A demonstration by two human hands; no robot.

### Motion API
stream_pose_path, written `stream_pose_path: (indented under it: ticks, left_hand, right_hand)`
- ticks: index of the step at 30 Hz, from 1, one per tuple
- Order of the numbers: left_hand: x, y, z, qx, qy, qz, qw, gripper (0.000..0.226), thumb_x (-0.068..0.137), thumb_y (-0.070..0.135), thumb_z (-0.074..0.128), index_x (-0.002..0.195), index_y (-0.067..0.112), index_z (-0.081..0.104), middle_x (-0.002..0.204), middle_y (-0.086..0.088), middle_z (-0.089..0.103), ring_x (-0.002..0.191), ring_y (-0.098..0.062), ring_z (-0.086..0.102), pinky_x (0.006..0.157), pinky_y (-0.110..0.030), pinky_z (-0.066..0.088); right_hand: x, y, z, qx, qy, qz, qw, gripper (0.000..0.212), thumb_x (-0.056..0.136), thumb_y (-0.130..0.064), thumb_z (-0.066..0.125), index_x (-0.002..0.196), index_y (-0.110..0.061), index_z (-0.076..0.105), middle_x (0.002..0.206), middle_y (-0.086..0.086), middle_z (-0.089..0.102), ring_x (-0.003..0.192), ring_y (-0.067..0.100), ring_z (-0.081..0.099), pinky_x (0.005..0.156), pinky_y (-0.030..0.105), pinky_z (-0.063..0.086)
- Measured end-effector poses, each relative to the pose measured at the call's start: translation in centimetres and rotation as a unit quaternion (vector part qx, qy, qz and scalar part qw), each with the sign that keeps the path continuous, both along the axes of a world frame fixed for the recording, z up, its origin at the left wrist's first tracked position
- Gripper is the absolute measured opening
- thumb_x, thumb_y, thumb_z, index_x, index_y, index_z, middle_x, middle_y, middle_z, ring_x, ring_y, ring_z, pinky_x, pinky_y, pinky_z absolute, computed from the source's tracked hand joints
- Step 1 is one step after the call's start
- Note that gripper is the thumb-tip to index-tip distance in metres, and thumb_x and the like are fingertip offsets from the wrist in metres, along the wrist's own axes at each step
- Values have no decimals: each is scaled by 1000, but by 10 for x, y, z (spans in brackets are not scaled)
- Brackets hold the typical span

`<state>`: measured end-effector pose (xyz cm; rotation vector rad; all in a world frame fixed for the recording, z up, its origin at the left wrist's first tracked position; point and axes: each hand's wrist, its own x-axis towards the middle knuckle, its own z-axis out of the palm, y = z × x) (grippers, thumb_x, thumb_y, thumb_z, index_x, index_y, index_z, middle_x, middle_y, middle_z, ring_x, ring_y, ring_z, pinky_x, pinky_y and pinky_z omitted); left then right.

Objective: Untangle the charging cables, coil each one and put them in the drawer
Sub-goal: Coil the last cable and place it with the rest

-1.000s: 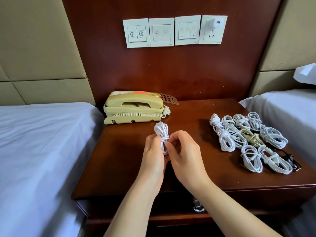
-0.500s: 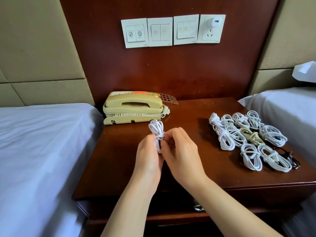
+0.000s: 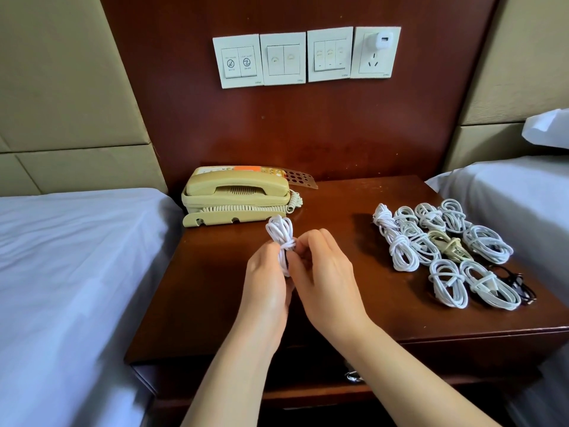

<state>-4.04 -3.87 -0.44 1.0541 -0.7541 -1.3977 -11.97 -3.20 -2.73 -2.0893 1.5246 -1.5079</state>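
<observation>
1. Head view: the left hand [image 3: 266, 282] is gripping a coiled white cable [image 3: 279, 232] upright above the nightstand [image 3: 212, 303], fingers curling round its lower half.
2. The right hand [image 3: 326, 282] is pinching the wrap at the coil's middle.
3. Other coiled cables [image 3: 443, 251] are lying together on the nightstand's right side, well apart from the hands.

Quick count: one white cable coil [image 3: 280, 235] in the grip, with two hands on it, left hand [image 3: 264, 282] and right hand [image 3: 326, 282]. Right of the grip on the surface [image 3: 215, 288] I get eight more white coils [image 3: 448, 283], though the ones closest to the grip overlap, so I could be off by one. Also one beige coil [image 3: 446, 245] and one black cable [image 3: 517, 285]. Beyond the grip there's one phone [image 3: 237, 192], and above it four wall plates [image 3: 283, 58] and one charger [image 3: 383, 41].
</observation>
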Motion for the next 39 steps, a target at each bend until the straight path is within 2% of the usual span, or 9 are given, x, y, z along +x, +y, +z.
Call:
stream_pose_path:
  ticks: [2,6,8,13,24,30,33,36,39]
  left_hand:
    - [-3,-2,-2,-15,-33,9,999,29,94,6,33,76,6,57,58,-4,53,53,-8,56,56,-21,47]
    - [-6,-1,-8,-50,-82,18,995,28,91,17,40,91,13,67,88,-12,68,87,-23,65,80,-37,51]
    - [-4,0,-7,-54,-88,20,994,32,96,14,36,95,14,68,95,-14,68,92,-24,65,78,-35,50]
    - [10,1,3,-67,-36,-10,997,31,99,8,33,97,7,64,88,-14,61,78,-18,58,67,-27,50]
    - [14,8,5,-52,-27,-76,995,35,102,16,28,95,9,62,86,-11,59,76,-16,54,70,-30,45]
    - [9,9,-13,-81,-170,-50,981,34,102,24,30,94,18,63,84,-9,64,69,-12,60,66,-29,49]
    - [14,7,-10,-76,-141,-55,986,34,102,21,31,92,11,62,69,-3,59,53,-4,55,56,-22,47]
    - [17,8,-4,-70,-84,-76,991,33,102,18,31,93,7,61,64,-2,59,51,-5,54,51,-20,44]
    - [20,10,-4,-73,-95,-122,985,35,103,18,28,93,6,60,57,-2,56,53,-12,45,51,-23,36]
  right_hand:
    - [-1,0,0,-8,-8,-8,1000,10,91,-13,57,83,-14,50,85,-5,49,73,12,45,60,25,38]
    - [-2,0,-2,-42,-18,-21,999,9,89,-11,58,84,-14,52,84,-6,51,73,9,49,59,24,42]
    - [-5,-2,-2,-60,-15,-18,998,7,86,-11,59,83,-14,54,83,-7,53,73,9,50,59,24,43]
    - [-13,-4,-1,-81,37,50,995,10,86,-7,58,93,-10,65,88,-1,61,81,12,53,69,21,44]
    - [-19,-6,0,-125,66,29,990,2,84,-6,61,82,-8,60,79,-1,56,72,13,47,61,22,39]
    - [-20,-3,-5,-75,14,40,996,8,84,-8,60,79,-11,56,76,-6,54,70,10,47,59,22,40]
    - [-23,0,1,-39,-27,81,996,5,85,-10,62,81,-12,60,77,-6,58,72,11,54,62,19,43]
    - [-30,3,7,-7,-39,128,991,8,86,-4,64,84,-12,63,80,-6,60,75,11,57,65,18,46]
    - [-35,3,10,0,-6,133,991,11,84,-6,67,81,-14,61,77,-14,56,76,8,52,66,16,42]
